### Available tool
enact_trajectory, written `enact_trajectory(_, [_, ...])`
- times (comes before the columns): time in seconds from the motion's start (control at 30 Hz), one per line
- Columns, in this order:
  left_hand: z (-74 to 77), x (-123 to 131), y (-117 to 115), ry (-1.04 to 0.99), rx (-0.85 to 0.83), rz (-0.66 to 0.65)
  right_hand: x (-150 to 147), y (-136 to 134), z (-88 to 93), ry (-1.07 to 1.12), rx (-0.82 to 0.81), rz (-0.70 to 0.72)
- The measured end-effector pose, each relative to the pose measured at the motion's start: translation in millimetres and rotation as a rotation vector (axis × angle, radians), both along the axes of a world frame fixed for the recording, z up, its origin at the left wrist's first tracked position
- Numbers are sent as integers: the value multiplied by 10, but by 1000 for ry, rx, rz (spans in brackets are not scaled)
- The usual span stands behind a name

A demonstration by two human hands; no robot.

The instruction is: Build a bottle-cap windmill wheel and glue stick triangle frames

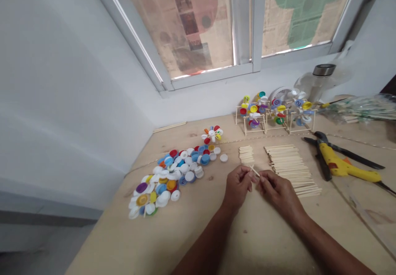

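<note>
Both my hands meet over the middle of the plywood table (192,242). My left hand (237,186) and my right hand (276,192) pinch a short thin wooden stick (254,171) between their fingertips, fingers closed on it. Just beyond the hands lie a small stack of short sticks (246,154) and a wider row of long sticks (291,167). To the left spreads a pile of coloured and white bottle caps (170,176).
A cap flower (212,134) lies behind the caps. Several cap pinwheels on stick frames (275,112) stand by the wall under the window. A yellow glue gun (343,165) and black pliers lie at right. A white wall bounds the left.
</note>
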State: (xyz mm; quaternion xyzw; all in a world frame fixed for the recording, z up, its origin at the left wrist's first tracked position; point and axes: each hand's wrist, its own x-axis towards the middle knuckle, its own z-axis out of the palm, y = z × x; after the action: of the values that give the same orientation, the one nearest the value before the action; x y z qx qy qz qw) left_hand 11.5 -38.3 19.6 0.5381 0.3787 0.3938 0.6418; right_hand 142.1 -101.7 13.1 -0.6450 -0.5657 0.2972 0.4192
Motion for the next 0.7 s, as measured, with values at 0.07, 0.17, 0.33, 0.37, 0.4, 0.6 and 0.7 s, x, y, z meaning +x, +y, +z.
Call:
enact_trajectory(0.07, [-6, 0, 4, 1, 1, -5, -4, 0, 9, -7, -5, -4])
enact_trajectory(0.17, [-17, -4, 11, 11, 8, -8, -3, 4, 10, -23, -15, -14])
enact_trajectory(0.33, [-21, -20, 19, 35, 49, -23, 13, 10, -10, -49, -24, -40])
enact_trajectory(0.37, [-18, -22, 19, 42, 53, -26, 15, 11, -12, -57, -21, -44])
enact_trajectory(0.4, [-14, -23, 19, 47, 54, -25, 15, 11, -13, -61, -20, -46])
enact_trajectory(0.6, [-6, -21, 15, 51, 50, -24, 9, 7, -8, -62, -41, -26])
enact_trajectory(0.7, [-20, -22, 20, 47, 65, -26, 11, 4, -11, -74, -40, -24])
